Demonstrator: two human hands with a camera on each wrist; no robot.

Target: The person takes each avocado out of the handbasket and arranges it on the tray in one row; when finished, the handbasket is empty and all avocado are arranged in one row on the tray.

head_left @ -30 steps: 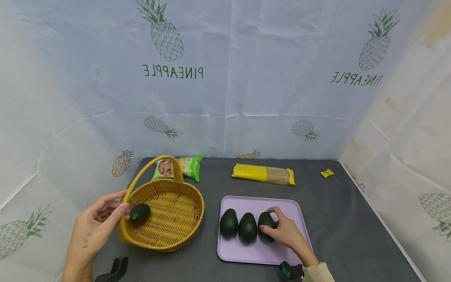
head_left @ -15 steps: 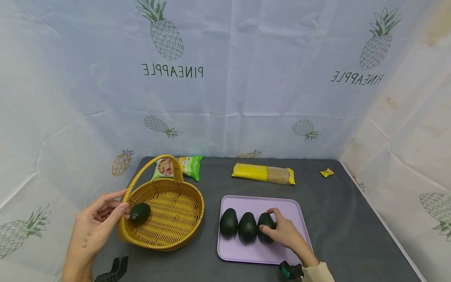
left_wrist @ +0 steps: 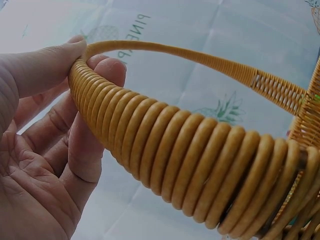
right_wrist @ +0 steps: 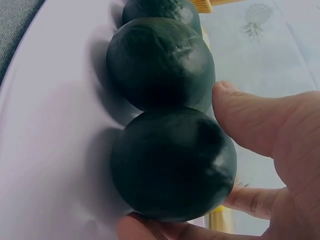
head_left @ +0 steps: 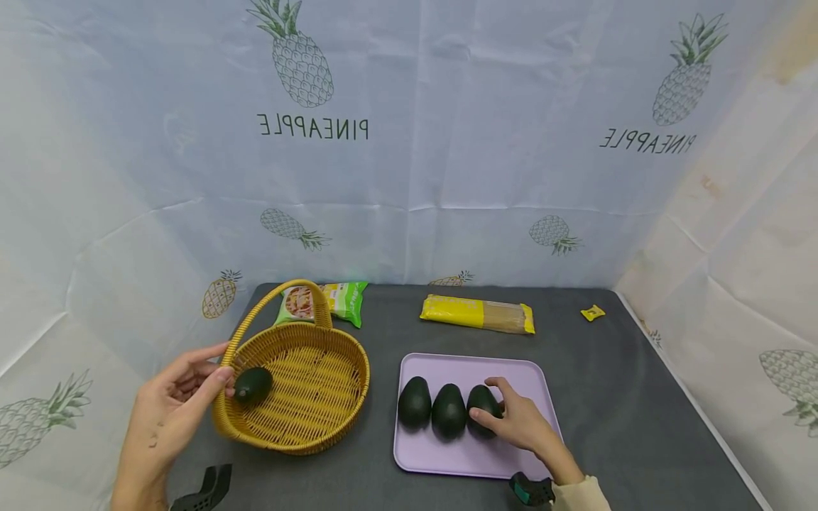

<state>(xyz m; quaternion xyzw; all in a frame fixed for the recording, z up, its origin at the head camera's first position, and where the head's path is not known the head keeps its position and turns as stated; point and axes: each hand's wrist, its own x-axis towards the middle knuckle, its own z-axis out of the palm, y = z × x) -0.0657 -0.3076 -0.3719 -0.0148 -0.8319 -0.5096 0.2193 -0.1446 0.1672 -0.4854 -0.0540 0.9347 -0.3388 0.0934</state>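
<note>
Head view, lower left: golden basket point(head_left: 322, 401), handle point(head_left: 322, 310) raised, one dark-green avocado point(head_left: 253, 385) inside at left; lower centre: three avocados point(head_left: 449, 411) abreast on a lilac tray point(head_left: 456, 460).

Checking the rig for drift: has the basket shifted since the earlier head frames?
No, none visible. In the head view, the basket keeps the same gap and alignment against the yellow packet lying on the table.

3 avocados point(head_left: 449, 411) lie on the tray point(head_left: 447, 460); left of the tray is a wicker basket point(head_left: 313, 397) with 1 avocado point(head_left: 253, 385) inside; behind the tray, a noodle packet point(head_left: 477, 314).
</note>
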